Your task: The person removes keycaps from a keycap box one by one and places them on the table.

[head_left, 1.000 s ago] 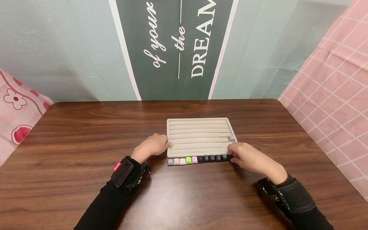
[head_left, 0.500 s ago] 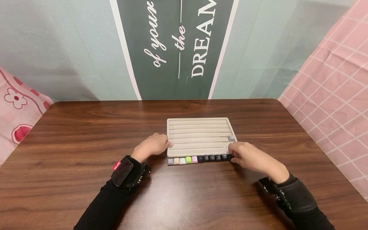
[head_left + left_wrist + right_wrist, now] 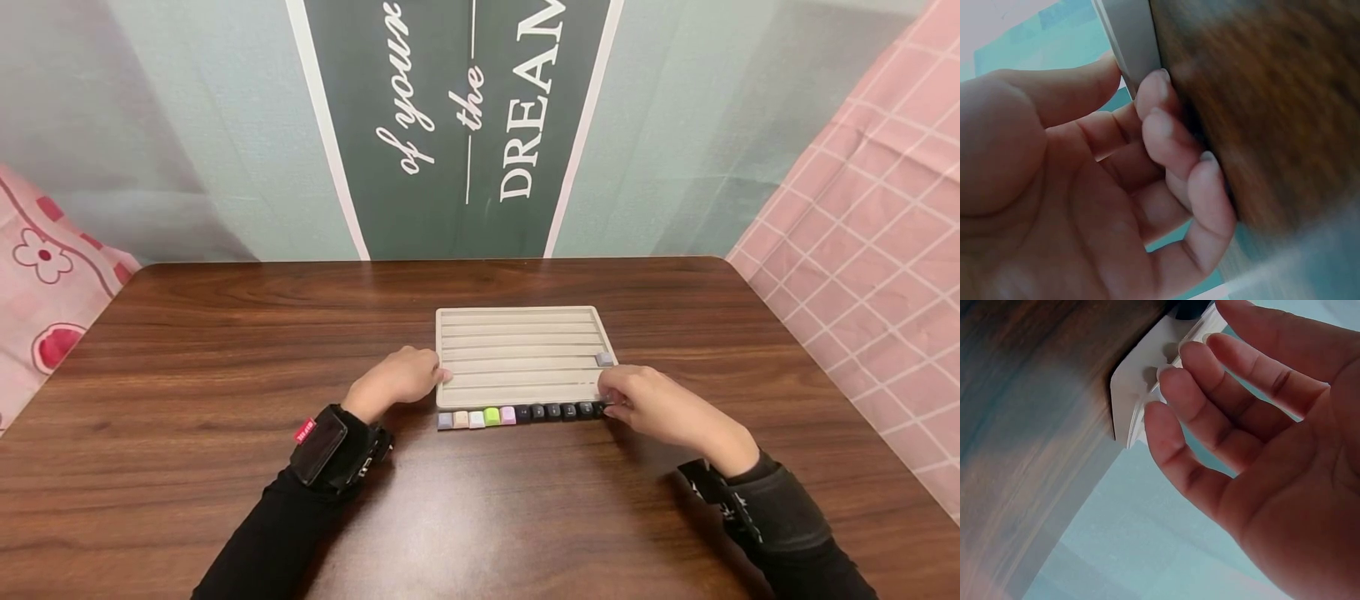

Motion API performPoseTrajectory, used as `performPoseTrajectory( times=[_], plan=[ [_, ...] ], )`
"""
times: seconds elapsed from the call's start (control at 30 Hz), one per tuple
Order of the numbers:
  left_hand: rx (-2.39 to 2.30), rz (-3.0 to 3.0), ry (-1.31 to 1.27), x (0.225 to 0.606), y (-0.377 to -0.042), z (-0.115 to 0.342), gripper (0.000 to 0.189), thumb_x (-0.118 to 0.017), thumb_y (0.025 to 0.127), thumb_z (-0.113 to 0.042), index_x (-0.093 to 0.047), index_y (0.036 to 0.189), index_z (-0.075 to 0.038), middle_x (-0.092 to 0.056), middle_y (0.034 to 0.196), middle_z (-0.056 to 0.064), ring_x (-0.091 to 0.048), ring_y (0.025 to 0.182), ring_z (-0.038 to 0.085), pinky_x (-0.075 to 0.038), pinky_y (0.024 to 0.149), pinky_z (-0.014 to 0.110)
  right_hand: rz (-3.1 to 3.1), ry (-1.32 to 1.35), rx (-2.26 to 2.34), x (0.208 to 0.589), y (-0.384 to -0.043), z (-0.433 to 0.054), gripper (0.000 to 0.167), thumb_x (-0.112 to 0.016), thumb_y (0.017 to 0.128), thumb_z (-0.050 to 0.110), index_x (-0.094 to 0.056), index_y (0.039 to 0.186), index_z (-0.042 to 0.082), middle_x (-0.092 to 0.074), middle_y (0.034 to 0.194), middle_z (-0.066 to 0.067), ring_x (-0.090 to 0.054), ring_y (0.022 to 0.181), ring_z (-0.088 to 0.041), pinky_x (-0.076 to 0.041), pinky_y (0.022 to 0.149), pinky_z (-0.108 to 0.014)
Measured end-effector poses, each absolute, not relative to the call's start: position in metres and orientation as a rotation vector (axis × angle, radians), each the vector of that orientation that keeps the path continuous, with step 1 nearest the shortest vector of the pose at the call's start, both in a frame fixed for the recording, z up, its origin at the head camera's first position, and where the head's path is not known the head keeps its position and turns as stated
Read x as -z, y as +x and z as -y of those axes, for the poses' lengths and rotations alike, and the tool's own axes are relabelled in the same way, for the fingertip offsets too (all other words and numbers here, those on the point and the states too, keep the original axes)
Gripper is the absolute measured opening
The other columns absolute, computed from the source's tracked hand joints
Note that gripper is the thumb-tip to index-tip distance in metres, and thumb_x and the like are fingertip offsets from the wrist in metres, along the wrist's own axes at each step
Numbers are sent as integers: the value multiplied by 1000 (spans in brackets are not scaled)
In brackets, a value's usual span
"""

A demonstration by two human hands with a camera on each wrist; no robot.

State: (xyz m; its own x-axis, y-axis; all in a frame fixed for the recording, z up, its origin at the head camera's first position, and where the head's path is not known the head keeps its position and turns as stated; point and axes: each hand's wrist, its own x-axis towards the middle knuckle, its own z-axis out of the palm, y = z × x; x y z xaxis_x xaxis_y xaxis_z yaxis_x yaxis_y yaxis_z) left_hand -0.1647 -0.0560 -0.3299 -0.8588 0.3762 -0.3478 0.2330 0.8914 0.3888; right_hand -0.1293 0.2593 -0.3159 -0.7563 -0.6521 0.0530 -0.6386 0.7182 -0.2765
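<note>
A cream tray (image 3: 525, 346) with long parallel ridges lies on the table. My left hand (image 3: 401, 375) grips its left edge, thumb over the rim and fingers curled along the outer side; the left wrist view shows this rim (image 3: 1132, 44) close. In front of the tray runs a row of keycaps: grey, peach, white, lime-green (image 3: 491, 417), pink (image 3: 507, 415), then several black ones (image 3: 553, 412). At the row's right end my right hand (image 3: 652, 404) pinches the last black keycap (image 3: 1191, 307), mostly hidden by the fingers in the head view.
One grey keycap (image 3: 603, 359) sits inside the tray near its right edge. The brown wood table (image 3: 262, 350) extends on all sides, with a printed cloth (image 3: 465, 125) hanging behind it and pink cloths (image 3: 877, 275) at the sides.
My right hand has shifted slightly to the right and up at the end of the keycap row. The left hand, tray and keycaps stay in place.
</note>
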Motion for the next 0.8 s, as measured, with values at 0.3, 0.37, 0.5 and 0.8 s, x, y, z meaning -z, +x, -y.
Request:
performPoseTrajectory(
  times=[0.3, 0.37, 0.5, 0.8],
  plan=[
    [-461, -2650, 450, 329, -164, 56, 26, -47, 96, -26, -60, 92, -5, -57, 84, 6, -50, 74, 19, -40, 70, 34, -2944, -1120, 440, 317, -132, -262, 22, -70, 73, -4, -53, 78, 9, -47, 69, 6, -46, 62, -8, -41, 56, -28],
    [-461, -2651, 451, 329, -164, 56, 26, -47, 96, -26, -60, 92, -5, -57, 84, 6, -50, 74, 19, -40, 70, 34, -2952, -1131, 447, 317, -133, -263, 22, -69, 72, -6, -53, 77, 9, -46, 68, 6, -45, 62, -7, -40, 55, -27],
    [-467, -2649, 447, 329, -164, 56, 26, -47, 96, -26, -60, 93, -4, -57, 85, 6, -50, 75, 19, -40, 70, 34, -2981, -1156, 453, 318, -136, -263, 23, -66, 72, -8, -51, 74, 10, -42, 66, 6, -41, 60, -7, -36, 53, -25],
    [-468, -2653, 451, 330, -164, 56, 26, -47, 96, -27, -60, 93, -5, -58, 87, 7, -52, 77, 20, -41, 71, 35, -3021, -1070, 429, 312, -139, -266, 18, -67, 72, -7, -57, 81, 5, -44, 69, 6, -44, 62, -9, -39, 56, -30]
  ],
)
